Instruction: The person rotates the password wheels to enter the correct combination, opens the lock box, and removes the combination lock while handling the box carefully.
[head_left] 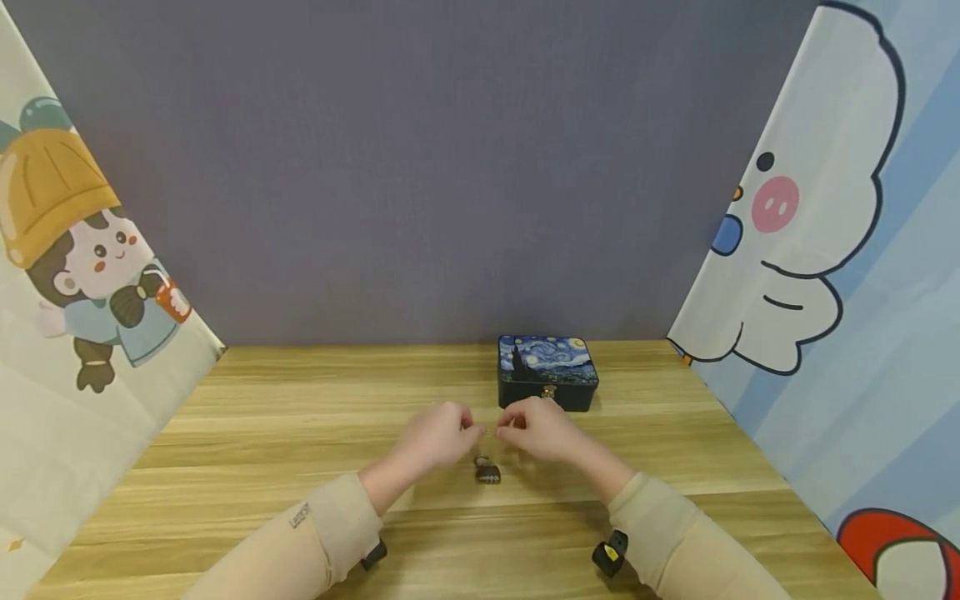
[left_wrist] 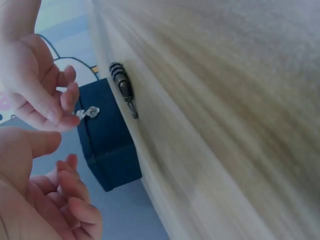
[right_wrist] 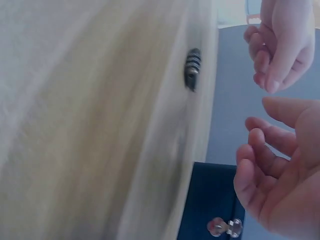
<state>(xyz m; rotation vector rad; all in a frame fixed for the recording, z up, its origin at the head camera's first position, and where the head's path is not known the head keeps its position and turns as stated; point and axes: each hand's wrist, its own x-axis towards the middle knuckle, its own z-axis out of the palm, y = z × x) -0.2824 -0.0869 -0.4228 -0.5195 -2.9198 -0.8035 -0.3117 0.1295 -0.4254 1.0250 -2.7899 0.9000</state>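
A small dark combination padlock [head_left: 487, 473] with number dials lies on the wooden table, just below and between the two hands. My left hand [head_left: 442, 433] hovers above it with loosely curled fingers; nothing shows between them in the left wrist view. Opposite, my right hand [head_left: 543, 429] is likewise loosely curled, and no held thing shows in the right wrist view. The thumbs point toward each other with a small gap. Behind the right hand stands a dark box [head_left: 547, 362] with a painted starry-night lid, closed. Its metal clasp [left_wrist: 89, 112] is on the front side.
The wood-grain table [head_left: 300, 450] ends at a grey back panel [head_left: 450, 167]. Cartoon-printed curtains hang at the left [head_left: 97, 275] and the right [head_left: 840, 208]. Dark wrist straps show at both cuffs.
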